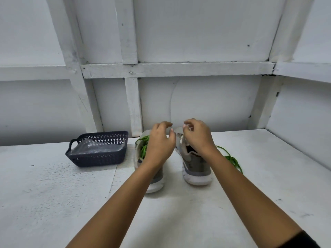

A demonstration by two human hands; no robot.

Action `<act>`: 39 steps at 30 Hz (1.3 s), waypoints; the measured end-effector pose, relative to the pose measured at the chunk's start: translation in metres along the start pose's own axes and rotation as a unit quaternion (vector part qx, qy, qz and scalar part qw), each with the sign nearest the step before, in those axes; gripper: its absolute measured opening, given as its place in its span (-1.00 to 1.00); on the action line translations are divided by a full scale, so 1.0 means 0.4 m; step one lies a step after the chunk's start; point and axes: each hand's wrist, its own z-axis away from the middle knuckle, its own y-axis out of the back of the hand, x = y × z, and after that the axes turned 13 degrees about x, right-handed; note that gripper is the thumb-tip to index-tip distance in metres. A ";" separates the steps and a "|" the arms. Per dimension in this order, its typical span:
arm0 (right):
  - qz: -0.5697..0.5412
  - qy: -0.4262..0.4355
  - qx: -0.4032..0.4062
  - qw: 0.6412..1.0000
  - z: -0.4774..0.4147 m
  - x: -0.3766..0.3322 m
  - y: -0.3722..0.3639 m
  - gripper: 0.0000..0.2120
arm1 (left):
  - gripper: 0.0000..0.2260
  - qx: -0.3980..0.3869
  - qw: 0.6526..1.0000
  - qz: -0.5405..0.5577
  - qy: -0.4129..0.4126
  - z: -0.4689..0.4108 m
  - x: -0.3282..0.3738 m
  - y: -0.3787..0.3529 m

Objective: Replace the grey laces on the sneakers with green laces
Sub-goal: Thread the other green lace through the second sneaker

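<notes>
Two grey sneakers with white soles stand side by side on the white table, heels toward me. The left sneaker (155, 179) has green lace (143, 145) threaded and bunched at its front. The right sneaker (195, 169) gapes open at the top, with no lace visible in it. A loose green lace (231, 158) lies coiled on the table to its right. My left hand (159, 145) hovers over the left sneaker with loosely curled fingers and holds nothing. My right hand (197, 136) is over the right sneaker's front, thumb and forefinger tips close together; whether they pinch anything is hidden.
A dark blue plastic basket (100, 158) with clear plastic wrap inside sits left of the sneakers. White panelled walls close in the table at the back and on the right. Bare table (53, 194) stretches toward me.
</notes>
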 end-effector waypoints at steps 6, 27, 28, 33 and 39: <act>0.049 -0.062 -0.048 0.996 -0.055 0.111 0.026 -0.63 | -0.62 -0.087 0.986 -0.040 0.140 -0.011 0.010 -0.145; -0.102 -0.163 -0.117 0.974 0.071 0.219 0.140 -0.77 | -0.78 0.018 0.945 0.164 0.281 0.172 0.135 -0.170; -0.098 -0.158 -0.121 0.975 0.091 0.218 0.151 -0.76 | -0.80 0.024 0.945 0.167 0.279 0.194 0.140 -0.160; -0.119 -0.169 -0.132 0.969 0.141 0.224 0.172 -0.85 | -0.76 0.039 0.945 0.152 0.286 0.254 0.136 -0.150; -0.121 -0.171 -0.164 0.964 0.158 0.235 0.174 -0.67 | -0.72 0.024 0.938 0.168 0.302 0.270 0.116 -0.139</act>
